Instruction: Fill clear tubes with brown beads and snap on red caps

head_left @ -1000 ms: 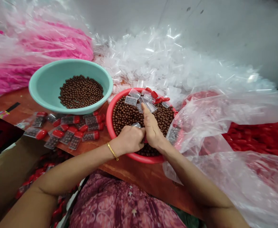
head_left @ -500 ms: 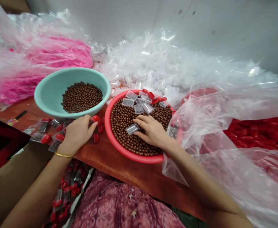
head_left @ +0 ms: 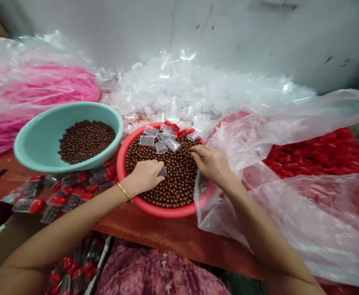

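Note:
My left hand (head_left: 145, 176) is closed around a small clear plastic container (head_left: 163, 172), low over the brown beads (head_left: 173, 184) in the red basin (head_left: 163, 212). Most of that container is hidden by the fingers. At the basin's right side, my right hand (head_left: 212, 164) hovers with bent fingers, thumb and fingertips slightly apart, and I see nothing between them. Several clear containers (head_left: 161, 147) lie on the beads at the back of the basin, beside red scoop-like pieces (head_left: 185, 133).
A teal basin (head_left: 22, 151) with more brown beads stands at left. Filled, red-capped containers (head_left: 71, 200) lie before it, with others in a box (head_left: 75, 266) below. Clear containers (head_left: 167, 82) are heaped behind. An open plastic bag of red caps (head_left: 320, 155) is at right.
My left hand has moved right from the red-capped containers into the red basin and now holds the clear container. My right hand has let go of it and shifted right. The view has turned right.

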### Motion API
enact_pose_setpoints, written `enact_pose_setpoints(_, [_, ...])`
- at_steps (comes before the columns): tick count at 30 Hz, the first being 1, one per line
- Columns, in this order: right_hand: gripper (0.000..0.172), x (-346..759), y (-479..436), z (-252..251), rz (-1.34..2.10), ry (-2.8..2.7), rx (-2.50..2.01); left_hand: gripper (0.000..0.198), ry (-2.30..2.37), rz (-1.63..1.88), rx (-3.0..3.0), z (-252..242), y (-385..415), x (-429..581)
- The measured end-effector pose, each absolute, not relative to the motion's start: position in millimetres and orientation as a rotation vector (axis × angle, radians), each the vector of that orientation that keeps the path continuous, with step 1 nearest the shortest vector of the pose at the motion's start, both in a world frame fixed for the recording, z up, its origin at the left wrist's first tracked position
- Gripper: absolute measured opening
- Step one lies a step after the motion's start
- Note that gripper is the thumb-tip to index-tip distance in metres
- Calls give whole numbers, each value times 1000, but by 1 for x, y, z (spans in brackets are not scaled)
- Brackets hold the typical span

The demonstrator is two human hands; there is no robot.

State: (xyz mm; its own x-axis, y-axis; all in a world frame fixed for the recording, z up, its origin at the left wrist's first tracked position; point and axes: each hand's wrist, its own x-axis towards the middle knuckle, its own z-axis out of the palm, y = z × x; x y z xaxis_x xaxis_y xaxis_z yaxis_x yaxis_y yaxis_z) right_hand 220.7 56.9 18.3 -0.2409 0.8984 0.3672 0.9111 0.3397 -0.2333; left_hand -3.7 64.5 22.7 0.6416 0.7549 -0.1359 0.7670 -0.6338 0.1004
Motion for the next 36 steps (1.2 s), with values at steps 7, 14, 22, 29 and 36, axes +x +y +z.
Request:
enact_pose_setpoints(7, [43, 236, 136, 37, -257, -2383, -1799, 24, 1282, -187, 2686, 29, 64, 1])
enact_pose_setpoints(14, [28, 215, 122, 37, -278, -2480, -1753, 36, 1294, -105, 2517, 40, 67, -15])
enact_pose_setpoints(22, [34, 220, 62, 15, 836, -1646, -1471, 44, 1109, -115, 2511, 41, 73, -30])
enact_pose_setpoints(29, [30, 211, 46, 2, 1068, -1368, -1304, 36, 454, -229, 3022, 50, 92, -43])
enact_pose_setpoints(36, [30, 213, 45, 3, 1101, -1341, -1264, 23, 370, -59, 3017, 31, 87, -32])
